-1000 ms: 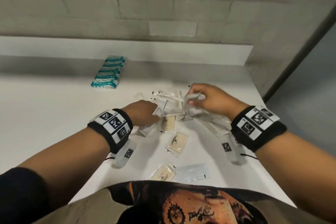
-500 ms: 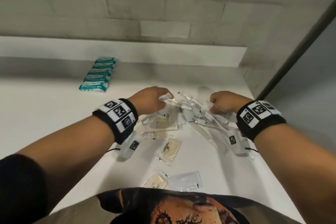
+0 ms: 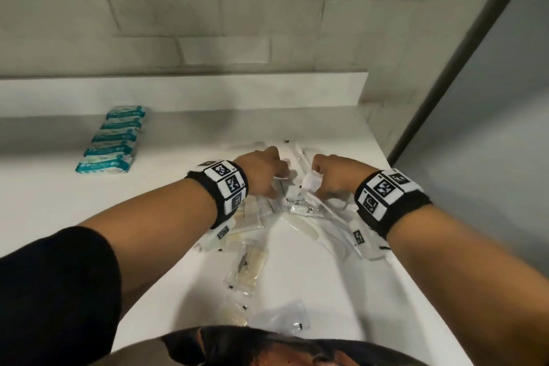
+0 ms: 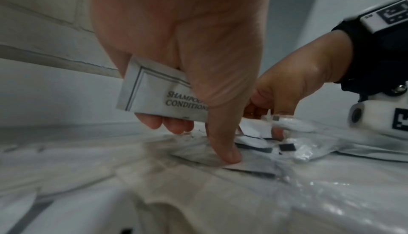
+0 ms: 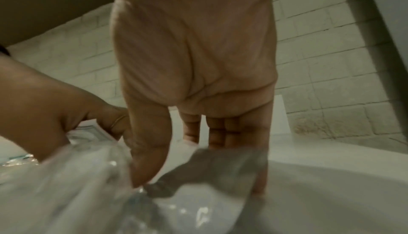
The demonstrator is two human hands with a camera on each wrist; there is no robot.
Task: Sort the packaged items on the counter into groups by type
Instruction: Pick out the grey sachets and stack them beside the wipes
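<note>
A heap of clear-wrapped items and white sachets [image 3: 300,205] lies mid-counter. My left hand [image 3: 267,180] is on its far side. In the left wrist view it grips a white shampoo-conditioner sachet [image 4: 154,96] under curled fingers, while its thumb [image 4: 227,152] presses another sachet flat on the heap. My right hand [image 3: 329,181] is just to the right and pinches a white sachet [image 3: 310,183] that sticks up beside its index finger. The right wrist view is blurred: a grey packet [image 5: 212,169] sits between thumb and fingers.
Several teal packets [image 3: 111,140] lie in a row at the back left of the white counter [image 3: 59,211]. Beige-filled clear packets [image 3: 249,269] and an empty-looking clear one [image 3: 282,319] lie near the front edge. The counter ends at the right [image 3: 416,276], beside a wall.
Both hands have moved farther back into the heap and closer together. The left hand has picked up a sachet; the right hand has dropped lower onto the pile.
</note>
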